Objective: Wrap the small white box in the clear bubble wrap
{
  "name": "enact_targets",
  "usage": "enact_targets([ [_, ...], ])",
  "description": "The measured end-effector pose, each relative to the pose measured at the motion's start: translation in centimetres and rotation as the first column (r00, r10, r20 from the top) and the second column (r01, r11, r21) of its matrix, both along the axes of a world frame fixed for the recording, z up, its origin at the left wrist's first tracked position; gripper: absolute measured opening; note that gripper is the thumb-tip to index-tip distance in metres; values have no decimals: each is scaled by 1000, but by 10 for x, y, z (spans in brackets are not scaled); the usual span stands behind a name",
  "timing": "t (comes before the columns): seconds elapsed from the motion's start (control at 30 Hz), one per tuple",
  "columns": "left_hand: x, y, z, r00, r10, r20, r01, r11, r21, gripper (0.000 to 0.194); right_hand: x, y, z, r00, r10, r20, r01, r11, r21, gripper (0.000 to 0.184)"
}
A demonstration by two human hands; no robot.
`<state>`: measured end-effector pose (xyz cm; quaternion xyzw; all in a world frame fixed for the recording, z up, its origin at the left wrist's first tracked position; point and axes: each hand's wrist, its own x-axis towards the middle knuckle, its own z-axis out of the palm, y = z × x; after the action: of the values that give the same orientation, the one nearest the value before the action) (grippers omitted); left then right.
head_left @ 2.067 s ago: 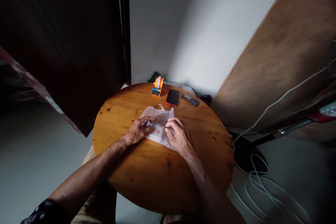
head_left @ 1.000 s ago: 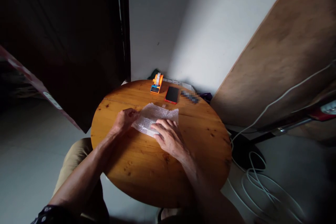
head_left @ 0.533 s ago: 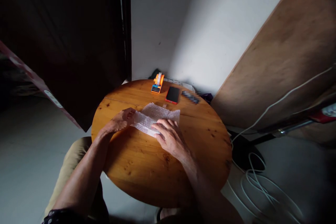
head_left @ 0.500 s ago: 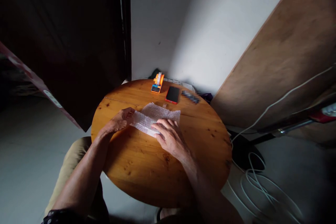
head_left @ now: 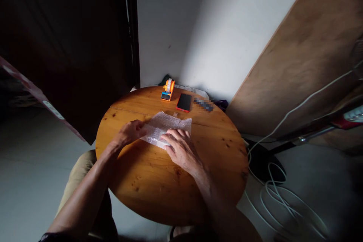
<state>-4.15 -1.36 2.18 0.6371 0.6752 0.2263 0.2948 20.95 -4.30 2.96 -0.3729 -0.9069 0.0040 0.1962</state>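
A sheet of clear bubble wrap (head_left: 167, 121) lies on the round wooden table (head_left: 141, 193), its near part folded over. My left hand (head_left: 131, 132) is closed at the left edge of the wrap, fingers bent against it. Across the right part of the wrap rests my right hand (head_left: 183, 149), palm down with its fingers stretched out and slightly apart. It covers some of the sheet, so I cannot tell whether anything lies inside the fold.
An orange tape dispenser (head_left: 168, 90) and a dark phone with a red edge (head_left: 184, 102) sit toward the back. Beside the phone is a pixelated dark object (head_left: 203, 104). A small clear piece (head_left: 175, 114) lies behind the wrap. White cable (head_left: 276, 193) coils on the floor.
My left hand has turned and moved slightly in over the wrap's left edge, which now lies lower. My right hand stays on the sheet. The whole view has shifted a little.
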Motion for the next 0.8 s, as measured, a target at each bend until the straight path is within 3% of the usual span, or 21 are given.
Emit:
enact_targets([
  [0.1,10,2,9,962,-25,-271,11,998,-54,41,-1,-1,2,1000,0,4,0,1000,14,24],
  [0.2,14,6,16,926,-47,-374,16,996,-85,43,-1,-2,4,1000,-3,5,3,1000,17,23],
  [0.3,14,8,16,949,-39,-312,-1,992,-127,40,-1,-3,5,1000,-4,13,4,1000,13,24],
  [0.5,12,8,12,999,-22,-30,15,973,-231,34,-1,-4,5,1000,-4,26,4,1000,2,24],
  [0.67,30,10,14,998,8,-57,-12,997,-76,19,-3,-6,7,998,-20,60,19,1000,17,32],
  [0.8,46,8,17,989,90,-118,-87,996,38,16,-6,-8,7,994,-45,95,42,999,35,22],
])
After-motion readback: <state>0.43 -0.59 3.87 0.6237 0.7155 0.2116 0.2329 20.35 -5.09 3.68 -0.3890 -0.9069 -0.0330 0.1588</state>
